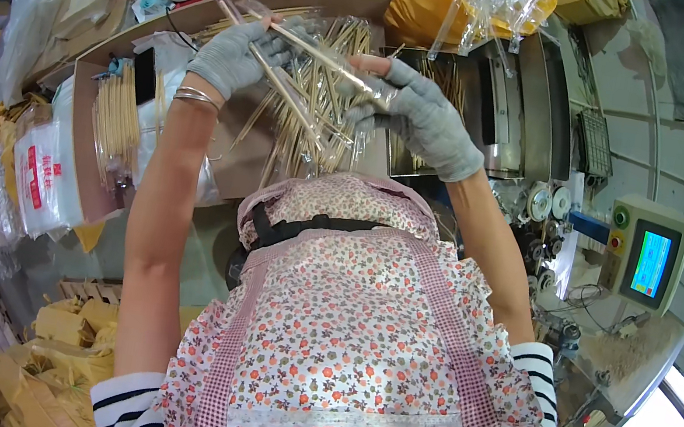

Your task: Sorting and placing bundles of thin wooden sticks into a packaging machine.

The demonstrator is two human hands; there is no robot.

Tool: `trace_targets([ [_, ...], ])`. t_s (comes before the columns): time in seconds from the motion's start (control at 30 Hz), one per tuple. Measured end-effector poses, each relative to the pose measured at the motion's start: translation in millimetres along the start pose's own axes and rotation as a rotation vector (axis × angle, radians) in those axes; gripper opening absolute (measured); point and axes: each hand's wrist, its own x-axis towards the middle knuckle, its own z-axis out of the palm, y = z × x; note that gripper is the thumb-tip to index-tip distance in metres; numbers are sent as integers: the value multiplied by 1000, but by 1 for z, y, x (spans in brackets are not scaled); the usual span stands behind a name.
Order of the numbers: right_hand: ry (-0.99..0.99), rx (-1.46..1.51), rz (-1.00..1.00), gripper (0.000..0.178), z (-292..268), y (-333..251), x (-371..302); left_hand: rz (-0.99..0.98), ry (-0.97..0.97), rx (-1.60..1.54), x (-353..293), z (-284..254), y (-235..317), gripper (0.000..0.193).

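Floral apron (358, 340): nearest my camera, ruffled at the edges, with checked straps; a striped sleeve (124, 402) shows beside it.

Left grip (241, 57): grey-gloved hand, bracelets (198, 97) at the wrist. From my remote feed I see the fingers part-curled on the lower packet, which slants across the palm. Upper packet's left end is also at the fingertips; whether pinched, I cannot tell.

Right grip (426, 124): grey-gloved, thumb tip bare. I read it as closed lightly around the upper packet's right end, thumb above, fingers below.

Upper packet (317, 53): slim, clear-wrapped, pale contents; spans the gap between the hands.

Lower packet (291, 102): also clear-wrapped; runs from the left hand down to the right, over the pile.

Pile (346, 37): pale sticks, many in clear wrap, lying crisscross in a cardboard box (234, 178) beneath the hands.

Loose sticks (114, 122): unwrapped, roughly side by side, left of the pile; a dark flat rectangle (144, 78) just beside.

Far right: control box (610, 269), blue screen (651, 264) lit.

Top: yellow bag (407, 11), crumpled clear plastic (497, 7) on it.
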Motion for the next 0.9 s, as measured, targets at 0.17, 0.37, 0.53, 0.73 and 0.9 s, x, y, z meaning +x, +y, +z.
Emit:
trace_targets([
  [0.17,77,-324,-193,23,6,4,11,-134,-135,3,-4,4,-19,19],
  [0.37,-74,-1103,-682,25,20,-12,21,-297,-103,-87,0,2,-40,16],
  [0.53,-8,-1335,-903,15,2,-15,20,142,-325,834,-33,27,-52,29],
  [0.73,381,-620,-166,25,9,-20,20,-148,-452,109,-42,27,-42,43],
  [0.9,292,-676,-78,27,21,31,18,48,-543,38,-35,39,-56,33],
])
